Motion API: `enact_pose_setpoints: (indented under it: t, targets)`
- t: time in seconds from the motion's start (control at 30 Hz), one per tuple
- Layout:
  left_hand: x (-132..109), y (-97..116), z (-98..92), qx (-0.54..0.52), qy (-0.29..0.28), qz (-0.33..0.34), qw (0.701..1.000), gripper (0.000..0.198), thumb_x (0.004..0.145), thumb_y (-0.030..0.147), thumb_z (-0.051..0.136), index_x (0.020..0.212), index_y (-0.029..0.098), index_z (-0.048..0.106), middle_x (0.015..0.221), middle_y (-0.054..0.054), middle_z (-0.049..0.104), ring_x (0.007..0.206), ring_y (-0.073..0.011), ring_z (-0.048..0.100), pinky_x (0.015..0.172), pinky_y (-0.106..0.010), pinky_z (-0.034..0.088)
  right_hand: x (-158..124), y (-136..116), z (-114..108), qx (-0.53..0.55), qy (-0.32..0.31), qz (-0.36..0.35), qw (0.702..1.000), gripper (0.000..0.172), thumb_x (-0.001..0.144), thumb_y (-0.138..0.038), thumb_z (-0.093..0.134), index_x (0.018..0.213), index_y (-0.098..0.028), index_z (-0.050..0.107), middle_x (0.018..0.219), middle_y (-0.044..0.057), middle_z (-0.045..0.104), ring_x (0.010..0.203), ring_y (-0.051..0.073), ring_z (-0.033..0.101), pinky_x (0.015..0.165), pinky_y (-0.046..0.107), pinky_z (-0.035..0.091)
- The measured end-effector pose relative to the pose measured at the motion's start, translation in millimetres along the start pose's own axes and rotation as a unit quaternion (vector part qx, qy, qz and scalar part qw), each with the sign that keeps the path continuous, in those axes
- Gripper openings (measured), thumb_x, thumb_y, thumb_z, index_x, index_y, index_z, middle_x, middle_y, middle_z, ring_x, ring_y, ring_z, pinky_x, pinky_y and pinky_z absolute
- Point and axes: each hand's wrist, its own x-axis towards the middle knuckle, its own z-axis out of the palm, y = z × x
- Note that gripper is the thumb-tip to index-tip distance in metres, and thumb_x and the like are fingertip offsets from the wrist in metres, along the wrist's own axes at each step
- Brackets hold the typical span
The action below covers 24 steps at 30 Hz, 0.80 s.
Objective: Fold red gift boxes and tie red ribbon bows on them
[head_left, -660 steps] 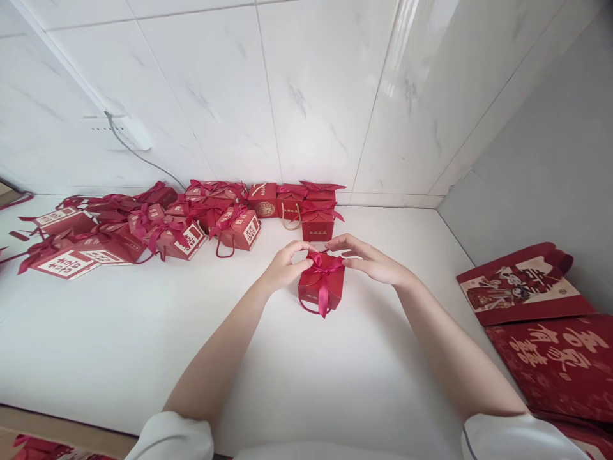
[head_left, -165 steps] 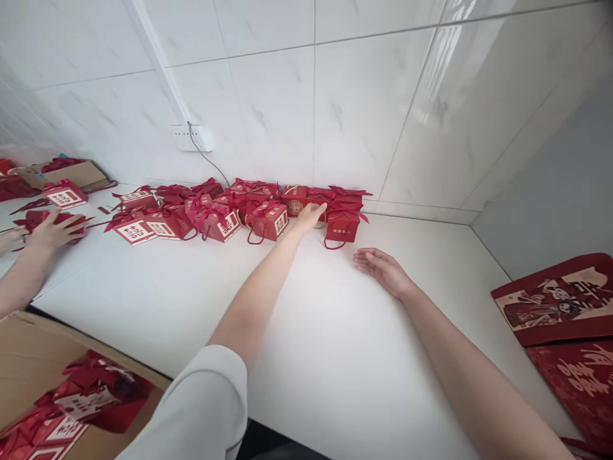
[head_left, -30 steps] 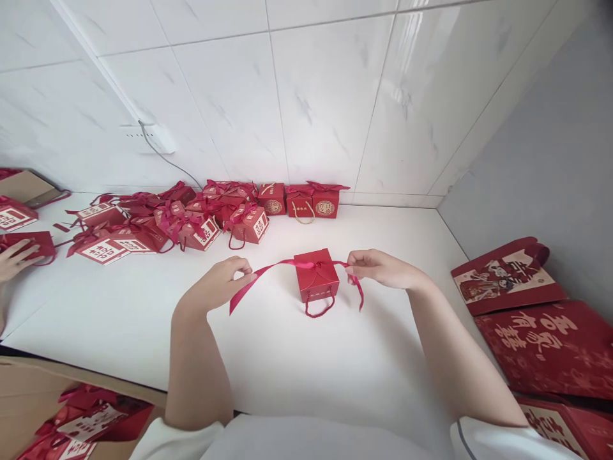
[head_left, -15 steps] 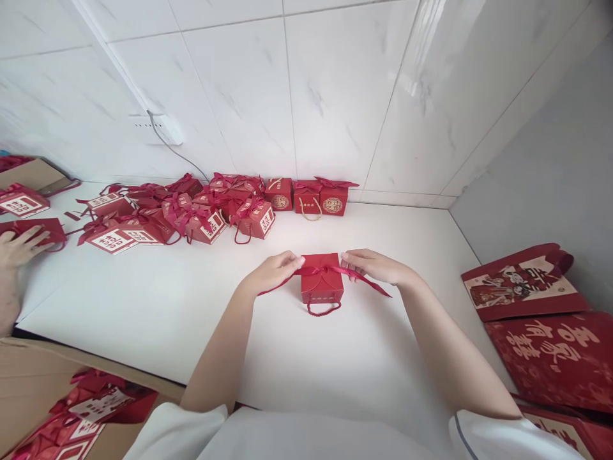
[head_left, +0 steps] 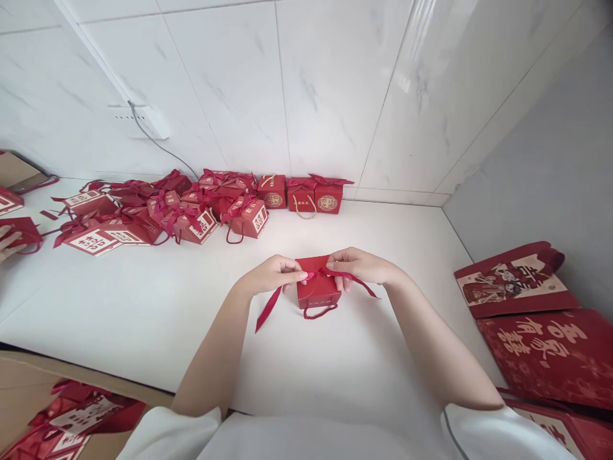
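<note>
A small red gift box (head_left: 311,298) with a cord handle (head_left: 320,313) on its front side stands on the white table before me. A dark red ribbon (head_left: 269,310) is knotted across its top. My left hand (head_left: 280,275) pinches the ribbon just left of the knot, and the loose end hangs down to the table. From the other side my right hand (head_left: 352,267) grips the ribbon close to the knot, with its tail trailing to the right. Both hands rest against the box's top edges.
Several ribboned red boxes (head_left: 191,220) are heaped at the back left, and more red boxes (head_left: 328,197) stand by the tiled wall. Red paper bags (head_left: 550,351) lie at the right. A carton (head_left: 29,370) sits lower left; another person's hand (head_left: 7,241) holds a box at far left.
Both hands have moved inward along the ribbon to the knot. The left ribbon end now hangs lower, and the box is turned slightly. My view has shifted a little to the right.
</note>
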Motion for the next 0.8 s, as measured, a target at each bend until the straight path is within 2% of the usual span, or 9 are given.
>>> enact_pose_setpoints:
  t: [0.07,0.2,0.33,0.4,0.53,0.7,0.8]
  targets:
    - [3,3,1.5,0.001,-0.012,-0.002,1.000,0.039,0.079,0.054,0.057,0.078,0.016,0.063,0.057,0.002,0.054,0.054,-0.0108,0.050,0.058,-0.025,0.038,1,-3,2,-0.018,0.000,0.008,1.000,0.042,0.085,-0.055,0.050,0.075,-0.016,0.063,0.056,0.002,0.061,0.048,0.011,0.050,0.053,0.026,0.040]
    - [9,10,-4.9,0.037,0.004,0.023,0.999,0.037,0.079,0.052,0.058,0.074,0.016,0.062,0.056,0.002,0.054,0.053,-0.0104,0.049,0.056,-0.024,0.036,2,-5,1,-0.103,0.033,0.024,0.994,0.041,0.079,-0.055,0.058,0.079,-0.016,0.069,0.038,-0.006,0.042,0.039,0.008,0.032,0.044,0.024,0.026]
    - [14,13,-22.4,0.037,0.029,0.054,0.997,0.038,0.080,0.052,0.057,0.069,0.016,0.059,0.053,0.002,0.051,0.053,-0.0096,0.045,0.057,-0.024,0.035,2,-5,-6,-0.058,0.067,-0.018,0.996,0.038,0.084,-0.053,0.054,0.082,-0.018,0.069,0.037,-0.008,0.037,0.037,0.007,0.027,0.043,0.024,0.024]
    - [18,12,-28.9,0.018,0.021,0.065,0.997,0.038,0.081,0.052,0.057,0.068,0.016,0.056,0.053,0.003,0.050,0.054,-0.0097,0.046,0.059,-0.024,0.036,3,-4,-10,-0.016,0.068,-0.036,0.997,0.037,0.085,-0.051,0.054,0.078,-0.017,0.067,0.038,-0.007,0.040,0.037,0.007,0.030,0.043,0.023,0.026]
    - [29,3,-31.4,0.010,0.023,0.079,0.997,0.039,0.081,0.051,0.056,0.065,0.016,0.053,0.053,0.003,0.049,0.054,-0.0093,0.045,0.061,-0.025,0.036,8,2,-16,0.034,0.064,-0.043,0.996,0.038,0.082,-0.051,0.058,0.071,-0.015,0.063,0.052,-0.001,0.056,0.045,0.009,0.045,0.048,0.024,0.036]
    - [44,-7,-31.2,0.011,0.040,0.075,0.996,0.040,0.078,0.053,0.059,0.065,0.016,0.056,0.052,0.003,0.050,0.052,-0.0093,0.044,0.058,-0.024,0.035,18,14,-22,0.030,0.082,-0.035,0.996,0.038,0.079,-0.052,0.061,0.068,-0.016,0.062,0.053,-0.001,0.055,0.048,0.009,0.046,0.049,0.024,0.036]
    - [51,-13,-37.8,-0.005,0.011,0.064,0.998,0.039,0.076,0.052,0.061,0.065,0.015,0.058,0.051,0.003,0.051,0.051,-0.0093,0.046,0.060,-0.025,0.038,20,18,-26,0.035,0.079,-0.025,0.996,0.039,0.078,-0.052,0.062,0.067,-0.015,0.062,0.052,-0.001,0.055,0.047,0.009,0.046,0.048,0.024,0.036]
